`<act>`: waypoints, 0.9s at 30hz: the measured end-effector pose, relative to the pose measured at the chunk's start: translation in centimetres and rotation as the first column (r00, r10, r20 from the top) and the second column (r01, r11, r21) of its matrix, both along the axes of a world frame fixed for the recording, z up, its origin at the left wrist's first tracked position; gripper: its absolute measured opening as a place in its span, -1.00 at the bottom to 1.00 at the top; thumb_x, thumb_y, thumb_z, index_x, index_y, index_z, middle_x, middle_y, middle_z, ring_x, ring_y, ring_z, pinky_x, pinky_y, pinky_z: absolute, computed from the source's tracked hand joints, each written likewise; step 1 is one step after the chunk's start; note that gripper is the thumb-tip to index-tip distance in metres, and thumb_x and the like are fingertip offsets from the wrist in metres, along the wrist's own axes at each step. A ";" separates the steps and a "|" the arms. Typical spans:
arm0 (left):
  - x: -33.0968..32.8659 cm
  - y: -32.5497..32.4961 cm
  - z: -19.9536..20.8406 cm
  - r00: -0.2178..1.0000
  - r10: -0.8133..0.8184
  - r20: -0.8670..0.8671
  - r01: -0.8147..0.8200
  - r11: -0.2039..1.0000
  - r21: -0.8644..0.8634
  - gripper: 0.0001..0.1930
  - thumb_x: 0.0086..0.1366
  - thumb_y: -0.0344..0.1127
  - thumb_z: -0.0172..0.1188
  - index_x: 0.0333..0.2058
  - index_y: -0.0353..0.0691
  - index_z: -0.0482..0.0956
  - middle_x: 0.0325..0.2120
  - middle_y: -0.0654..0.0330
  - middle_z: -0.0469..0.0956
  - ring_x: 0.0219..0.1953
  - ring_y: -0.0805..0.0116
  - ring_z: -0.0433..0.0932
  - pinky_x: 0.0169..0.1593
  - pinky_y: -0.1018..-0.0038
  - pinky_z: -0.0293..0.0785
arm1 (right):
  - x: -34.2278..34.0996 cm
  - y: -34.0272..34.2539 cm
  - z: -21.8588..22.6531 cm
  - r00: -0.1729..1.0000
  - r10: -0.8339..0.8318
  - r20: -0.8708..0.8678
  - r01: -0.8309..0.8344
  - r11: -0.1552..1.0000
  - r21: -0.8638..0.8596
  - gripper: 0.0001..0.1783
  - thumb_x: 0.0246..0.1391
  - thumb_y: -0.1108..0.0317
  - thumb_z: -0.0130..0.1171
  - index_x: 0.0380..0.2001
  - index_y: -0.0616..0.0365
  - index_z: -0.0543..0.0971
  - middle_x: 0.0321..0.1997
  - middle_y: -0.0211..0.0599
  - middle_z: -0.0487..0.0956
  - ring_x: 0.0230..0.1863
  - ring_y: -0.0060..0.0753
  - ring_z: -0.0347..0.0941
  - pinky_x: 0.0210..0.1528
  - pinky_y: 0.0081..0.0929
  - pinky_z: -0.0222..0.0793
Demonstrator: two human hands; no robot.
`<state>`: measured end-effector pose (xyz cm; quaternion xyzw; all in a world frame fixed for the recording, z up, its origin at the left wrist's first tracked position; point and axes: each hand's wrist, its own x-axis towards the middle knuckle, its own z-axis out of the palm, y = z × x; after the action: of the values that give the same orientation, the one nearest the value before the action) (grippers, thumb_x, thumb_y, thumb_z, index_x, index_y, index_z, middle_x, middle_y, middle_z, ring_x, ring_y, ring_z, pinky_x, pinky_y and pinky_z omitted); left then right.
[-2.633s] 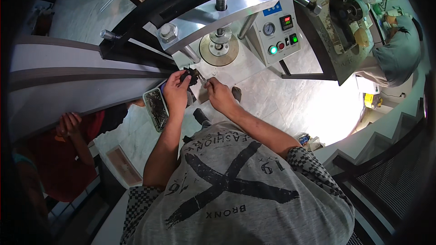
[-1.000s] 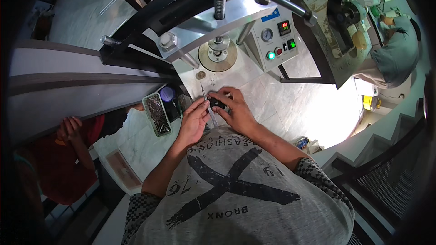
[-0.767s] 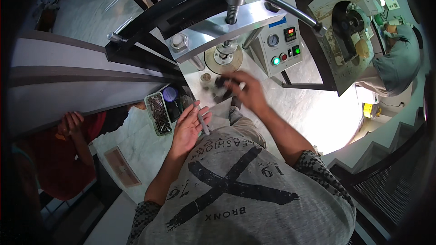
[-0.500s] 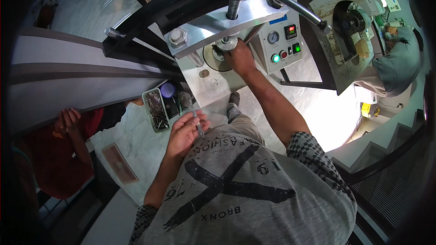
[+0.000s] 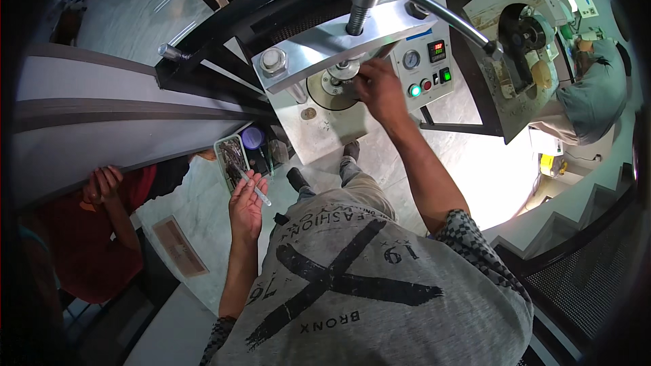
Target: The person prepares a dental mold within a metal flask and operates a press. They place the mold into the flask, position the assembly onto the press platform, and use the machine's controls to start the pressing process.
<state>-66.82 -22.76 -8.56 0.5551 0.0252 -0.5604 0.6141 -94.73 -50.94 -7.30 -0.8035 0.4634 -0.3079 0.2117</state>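
Observation:
In my left hand point(image 5: 245, 211) a slim, pale, pen-like rod point(image 5: 260, 195) is pinched between thumb and fingers, in front of the tray of metal pieces. My right hand point(image 5: 383, 95) is at the screw press point(image 5: 309, 141), its fingers curled beside the small metal cylinder point(image 5: 348, 70) under the screw. Whatever those fingers grip, if anything, is hidden. Below that cylinder, a round metal part point(image 5: 333, 86) sits on the dark circular plate of the press. Overhead runs a thick silver crossbar point(image 5: 315, 51), pierced by the threaded screw point(image 5: 357, 20) with its long handle point(image 5: 441, 10).
A control panel point(image 5: 434, 85) with a gauge and lit green button adjoins the press. A green-rimmed tray point(image 5: 239, 188) and a purple-lidded jar point(image 5: 253, 137) stand to the left. One person point(image 5: 88, 251) is at far left, another point(image 5: 593, 95) at far right beside a second machine point(image 5: 502, 95).
My left hand has moved left, toward the tray, with the pale rod. My right hand has drawn back to the right from under the screw, leaving the round metal part in sight.

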 end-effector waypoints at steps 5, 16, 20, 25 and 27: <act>0.1 0.5 0.0 1.000 0.014 0.018 -0.015 1.000 0.024 -0.58 0.46 -0.45 0.06 0.23 -0.47 0.33 0.10 -0.13 0.49 0.17 0.09 0.51 0.32 0.25 0.43 | -1.8 3.9 -2.3 0.982 -0.159 -0.101 0.167 0.983 0.074 -0.67 -0.03 0.41 0.25 -0.13 0.19 0.67 -0.06 0.04 0.53 0.05 0.09 0.42 0.12 -0.11 0.39; 0.4 0.4 -0.6 0.999 0.026 0.026 -0.026 1.000 0.009 -0.61 0.45 -0.46 0.07 0.20 -0.48 0.36 0.03 -0.12 0.54 0.07 0.10 0.59 0.25 0.24 0.51 | -3.2 6.7 -4.6 0.992 -0.106 -0.074 0.114 0.987 0.114 -0.71 -0.02 0.38 0.29 -0.17 0.15 0.66 0.02 -0.13 0.53 0.08 0.00 0.43 0.15 -0.13 0.39; 0.6 0.5 -0.6 0.999 -0.019 0.048 0.018 1.000 0.018 -0.58 0.46 -0.45 0.06 0.22 -0.48 0.32 0.06 -0.13 0.51 0.15 0.08 0.53 0.30 0.26 0.45 | -3.1 6.7 -3.2 0.981 -0.151 -0.125 0.154 0.988 0.018 -0.80 0.00 0.38 0.32 -0.25 0.14 0.64 0.00 -0.17 0.57 0.09 -0.01 0.44 0.12 -0.15 0.42; 0.9 1.0 -1.7 0.998 -0.016 0.058 0.015 1.000 0.021 -0.58 0.46 -0.44 0.06 0.22 -0.48 0.32 0.06 -0.13 0.51 0.14 0.09 0.54 0.31 0.25 0.44 | -2.1 6.9 -3.5 0.959 -0.228 -0.171 0.250 0.961 0.120 -0.81 0.02 0.38 0.32 -0.27 0.14 0.60 0.01 -0.16 0.57 0.07 -0.02 0.46 0.10 -0.17 0.43; 1.1 1.3 -2.4 0.997 -0.001 0.078 -0.001 1.000 0.025 -0.58 0.44 -0.43 0.11 0.20 -0.48 0.35 0.02 -0.12 0.54 0.06 0.12 0.60 0.23 0.25 0.51 | -2.3 6.5 -3.3 0.957 -0.245 -0.157 0.273 0.944 0.188 -0.80 0.03 0.39 0.31 -0.24 0.13 0.60 0.03 -0.16 0.56 0.06 -0.01 0.46 0.10 -0.17 0.44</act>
<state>-65.77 -21.43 -11.00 0.5842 0.0081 -0.5378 0.6078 -97.01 -44.46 -10.60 -0.7276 0.6076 -0.2294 0.2210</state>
